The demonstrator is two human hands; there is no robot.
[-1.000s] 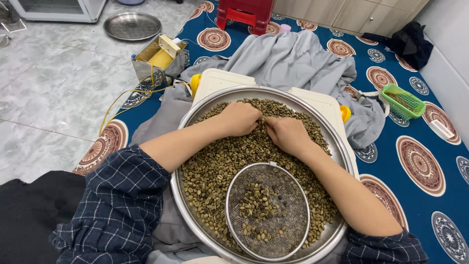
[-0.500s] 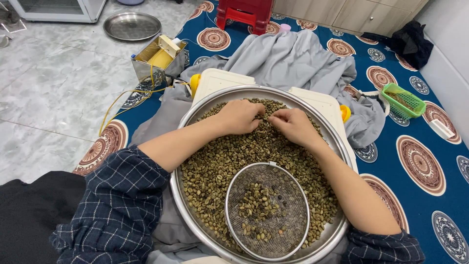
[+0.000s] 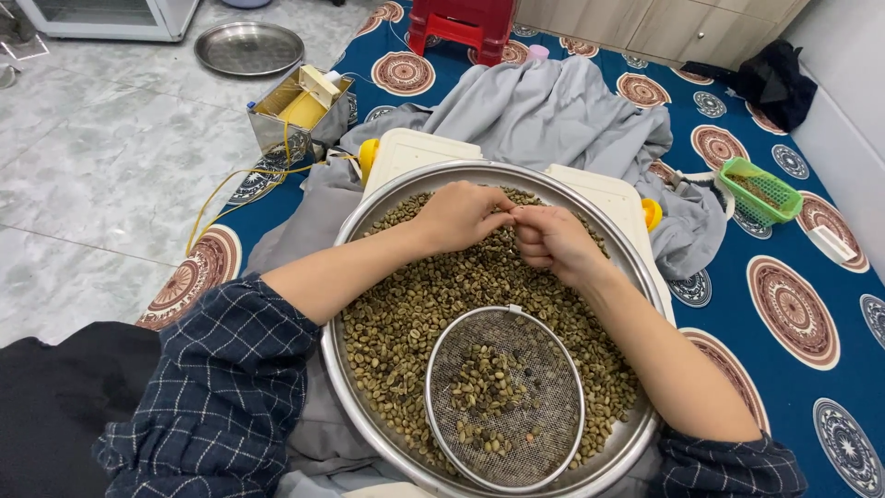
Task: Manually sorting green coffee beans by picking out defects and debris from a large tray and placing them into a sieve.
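Green coffee beans (image 3: 415, 314), small, hard, light and likely to roll, fill the steel basin (image 3: 355, 231), where left hand (image 3: 458, 214) and right hand (image 3: 553, 242) pinch single beans fingertip-to-fingertip.

The left hand (image 3: 458, 214) and right hand (image 3: 551, 242) meet fingertip to fingertip over the green beans (image 3: 406, 314); whatever they pinch is too small to make out. The near rim of the large metal basin (image 3: 350, 387) runs off the bottom edge, as do both checked sleeves (image 3: 212, 397). The mesh sieve (image 3: 504, 398) covers the beans beneath it. Two white boards (image 3: 419, 152) lie mostly hidden behind the basin. The red stool (image 3: 464, 23) and the white appliance (image 3: 111, 14) are cut off at the top edge. The contents of the green basket (image 3: 759, 191) are unclear.
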